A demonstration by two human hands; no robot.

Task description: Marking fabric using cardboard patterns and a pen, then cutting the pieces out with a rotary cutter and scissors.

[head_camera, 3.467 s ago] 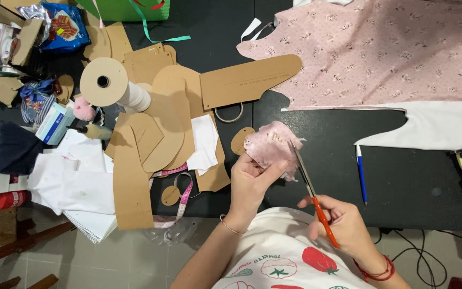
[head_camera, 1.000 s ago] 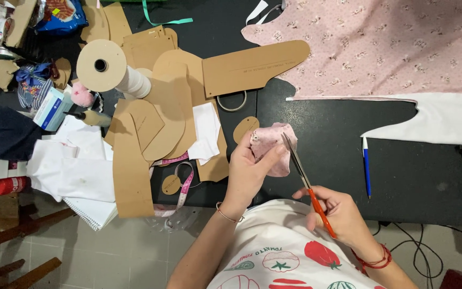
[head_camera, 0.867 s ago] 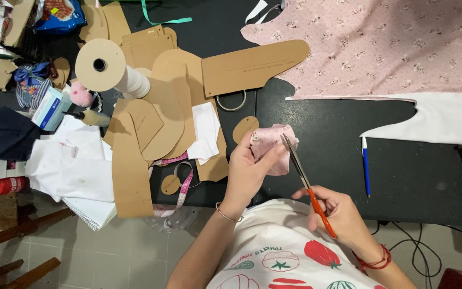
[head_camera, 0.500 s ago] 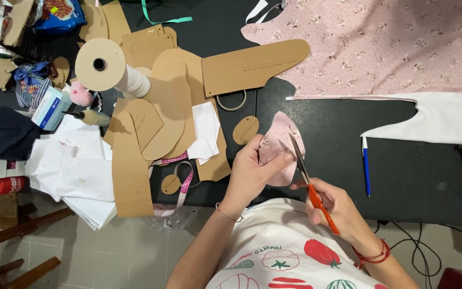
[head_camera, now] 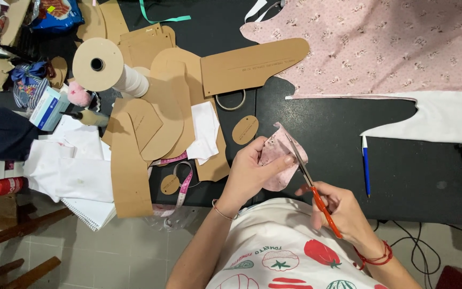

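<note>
Pinched between thumb and fingers, a small piece of pink cloth [head_camera: 280, 163] sits in the left hand [head_camera: 252, 171] just below the middle of the frame, held up off the black table [head_camera: 316, 123]. The right hand [head_camera: 343, 211] is closed around the orange handles of a pair of scissors [head_camera: 308, 184], whose blades cross the cloth's right side — whether they stand slightly apart or shut cannot be told from this view.

That cloth looks light, thin and limp; it folds over itself and would likely sag or slip away from the blades unless held taut near the cut. The sensible place to hold it is close beside the blades, on the left, with the fingers kept out of the cutting line — much as the hand has it.

It is pale pink with a small, darker scattered print, roughly rounded, its edges curling. A far larger sheet of the same printed fabric [head_camera: 380, 43] lies spread at the upper right. Brown cardboard patterns [head_camera: 161, 118] are piled at centre left, a blue pen [head_camera: 366, 166] lies to the right, and a pink measuring tape [head_camera: 180, 187] trails at the table's near edge.
</note>
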